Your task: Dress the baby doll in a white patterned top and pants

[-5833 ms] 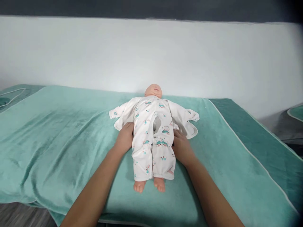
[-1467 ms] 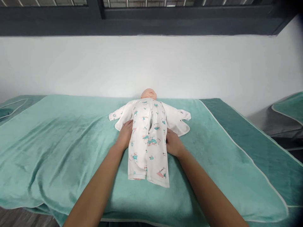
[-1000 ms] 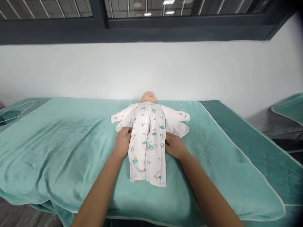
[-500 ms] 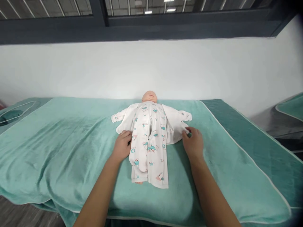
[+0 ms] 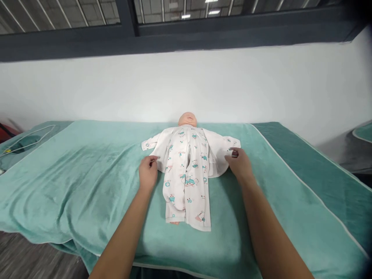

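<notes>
A baby doll (image 5: 187,119) lies on its back, its head by the wall and a bit of foot showing at a trouser hem. Spread over its front is a white printed baby romper (image 5: 188,182) with split legs. Beneath that, a white baby shirt (image 5: 216,153) fans out to both sides, sleeves stretched sideways. With fingers pinched, my left hand (image 5: 148,172) grips the shirt's edge on the left. My right hand (image 5: 241,164) pinches the opposite edge, just below the right sleeve. The doll's arms are hidden.
A green blanket (image 5: 95,186) with folds covers the bed. Darker green cloth (image 5: 316,166) lies along the right side. At far left are a white cord (image 5: 29,141) and a red item (image 5: 7,133). A white wall (image 5: 186,83) rises behind, below a dark window frame (image 5: 221,35).
My left hand has moved up from beside the romper to the shirt's left edge. My right hand has shifted slightly upward along the right edge. The view has tilted and shifted a little.
</notes>
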Demonstrator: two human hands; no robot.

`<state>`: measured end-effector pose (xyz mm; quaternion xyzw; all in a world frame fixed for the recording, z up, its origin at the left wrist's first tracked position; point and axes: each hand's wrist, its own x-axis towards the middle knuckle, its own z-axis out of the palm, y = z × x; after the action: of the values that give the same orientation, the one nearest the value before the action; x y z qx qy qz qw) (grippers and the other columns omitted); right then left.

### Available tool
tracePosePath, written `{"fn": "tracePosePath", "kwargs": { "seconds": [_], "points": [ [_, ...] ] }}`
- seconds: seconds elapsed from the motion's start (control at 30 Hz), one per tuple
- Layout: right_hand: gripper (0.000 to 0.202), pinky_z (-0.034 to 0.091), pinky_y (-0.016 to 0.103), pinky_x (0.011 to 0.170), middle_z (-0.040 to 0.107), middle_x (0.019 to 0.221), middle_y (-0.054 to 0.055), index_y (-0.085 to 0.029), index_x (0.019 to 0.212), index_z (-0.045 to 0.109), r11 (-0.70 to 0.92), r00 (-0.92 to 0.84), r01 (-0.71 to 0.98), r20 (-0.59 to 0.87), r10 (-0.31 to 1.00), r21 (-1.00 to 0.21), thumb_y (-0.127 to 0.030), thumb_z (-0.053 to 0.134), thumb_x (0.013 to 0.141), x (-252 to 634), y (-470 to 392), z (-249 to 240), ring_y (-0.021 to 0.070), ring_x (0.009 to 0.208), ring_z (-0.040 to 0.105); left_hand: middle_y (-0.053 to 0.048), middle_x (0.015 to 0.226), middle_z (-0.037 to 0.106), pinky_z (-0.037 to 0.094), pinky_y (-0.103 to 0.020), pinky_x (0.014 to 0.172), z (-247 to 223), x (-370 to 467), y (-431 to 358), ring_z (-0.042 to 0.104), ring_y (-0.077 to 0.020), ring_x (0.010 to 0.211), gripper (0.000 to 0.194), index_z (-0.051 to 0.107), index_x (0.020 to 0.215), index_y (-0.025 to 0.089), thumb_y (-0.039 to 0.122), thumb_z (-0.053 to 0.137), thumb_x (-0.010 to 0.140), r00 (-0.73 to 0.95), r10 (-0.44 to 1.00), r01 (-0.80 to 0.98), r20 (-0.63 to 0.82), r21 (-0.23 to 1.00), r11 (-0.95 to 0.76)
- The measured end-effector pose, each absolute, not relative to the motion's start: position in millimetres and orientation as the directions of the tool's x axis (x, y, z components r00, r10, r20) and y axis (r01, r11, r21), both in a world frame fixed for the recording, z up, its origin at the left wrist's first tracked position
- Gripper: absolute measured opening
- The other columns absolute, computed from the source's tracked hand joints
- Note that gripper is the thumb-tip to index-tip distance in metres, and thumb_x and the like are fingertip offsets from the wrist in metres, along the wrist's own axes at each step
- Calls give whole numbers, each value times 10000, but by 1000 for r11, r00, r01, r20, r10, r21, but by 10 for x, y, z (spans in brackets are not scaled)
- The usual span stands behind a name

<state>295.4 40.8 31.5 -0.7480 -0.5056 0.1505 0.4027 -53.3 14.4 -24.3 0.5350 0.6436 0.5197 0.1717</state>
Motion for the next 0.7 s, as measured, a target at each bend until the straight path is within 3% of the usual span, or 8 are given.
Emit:
{"fn": "tracePosePath", "kwargs": {
  "seconds": [0.1, 0.17, 0.23, 0.3, 0.37, 0.53, 0.7],
  "points": [
    [411, 504, 312, 729, 632, 1032, 74, -182, 1178, 594, 162, 405, 523, 411, 817, -837, -205, 527, 773, 2614, 385, 531, 177, 786, 596, -49, 1004, 708, 513, -360, 792, -238, -527, 147, 640, -212, 882, 245, 681, 954, 218, 197, 476, 820, -368, 857, 539, 360, 834, -119],
    [401, 503, 297, 750, 628, 1070, 65, -217, 1221, 581, 410, 167, 510, 554, 816, -757, -195, 503, 829, 2339, 226, 692, 164, 818, 597, -49, 997, 699, 509, -366, 802, -221, -524, 136, 629, -216, 899, 248, 681, 945, 222, 188, 469, 820, -376, 844, 572, 383, 813, -114],
    [372, 497, 295, 759, 649, 1064, 54, -248, 1221, 606, 569, -251, 519, 523, 815, -638, -180, 483, 877, 2122, 19, 808, 163, 833, 608, -52, 1003, 687, 505, -378, 828, -201, -521, 119, 615, -223, 937, 251, 677, 945, 226, 177, 462, 825, -382, 829, 602, 409, 791, -112],
    [333, 484, 302, 752, 671, 1001, 37, -268, 1189, 641, 637, -482, 541, 418, 770, -549, -188, 454, 926, 2018, -152, 850, 167, 821, 613, -55, 1015, 676, 503, -384, 852, -186, -517, 103, 600, -229, 981, 250, 668, 955, 228, 167, 459, 832, -389, 814, 618, 431, 777, -116],
    [282, 478, 298, 722, 675, 917, 23, -266, 1138, 665, 623, -486, 547, 394, 780, -559, -223, 450, 960, 2025, -236, 833, 162, 771, 608, -56, 1025, 668, 506, -383, 862, -179, -512, 97, 593, -230, 1007, 246, 654, 969, 230, 157, 458, 839, -390, 805, 633, 447, 765, -118],
    [176, 459, 288, 640, 673, 888, 23, -244, 999, 661, 519, -156, 545, 529, 834, -658, -330, 510, 968, 2195, -142, 739, 163, 730, 588, -68, 1055, 642, 492, -419, 941, -200, -495, 127, 578, -248, 1065, 227, 612, 989, 227, 137, 468, 840, -375, 769, 714, 518, 690, -117],
    [204, 421, 306, 672, 620, 821, 25, -223, 831, 594, 476, -148, 631, 508, 849, -613, -353, 512, 966, 2225, -63, 546, 170, 735, 556, -127, 1074, 636, 438, -521, 1002, -233, -474, 151, 558, -321, 1121, 217, 586, 1057, 197, 207, 504, 856, -414, 733, 784, 539, 620, -13]
  ]
}}
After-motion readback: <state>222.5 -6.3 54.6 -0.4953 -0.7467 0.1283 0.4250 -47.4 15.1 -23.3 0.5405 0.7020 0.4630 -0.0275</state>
